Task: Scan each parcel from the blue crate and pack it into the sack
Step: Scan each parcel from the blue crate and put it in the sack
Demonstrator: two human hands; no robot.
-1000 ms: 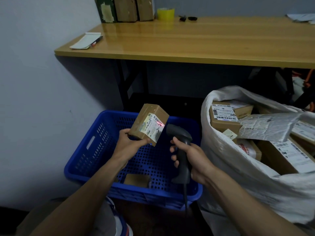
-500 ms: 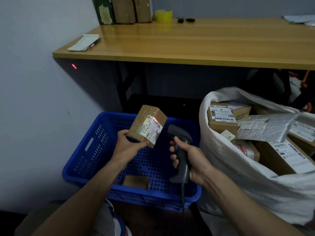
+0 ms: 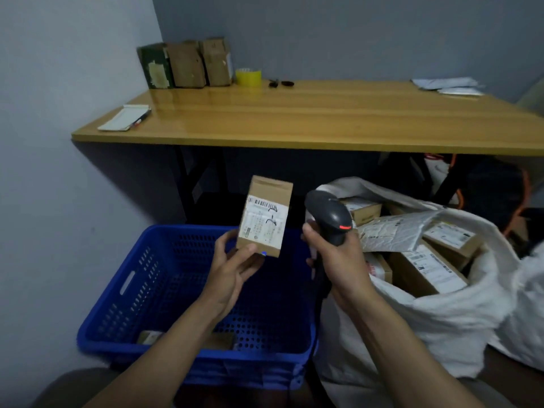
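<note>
Crate: blue crate (image 3: 141,293), near left; I count two loose parcels (image 3: 219,341) at its near end.
Left hand (image 3: 232,269): fingers and thumb pinch the low end of one parcel (image 3: 265,216), upright above the crate, label toward me.
Right hand (image 3: 338,260): fingers wrapped round the one scanner (image 3: 329,219), just right of the parcel.
Sack (image 3: 441,319): right, mouth open; at least five packed parcels (image 3: 426,269), heaped near the rim.
Risk: I judge that low pinch could let the parcel tip, and on that heap it could slide back out.
Bench (image 3: 323,119): far; three boxes (image 3: 185,64), one tape roll (image 3: 248,77).
</note>
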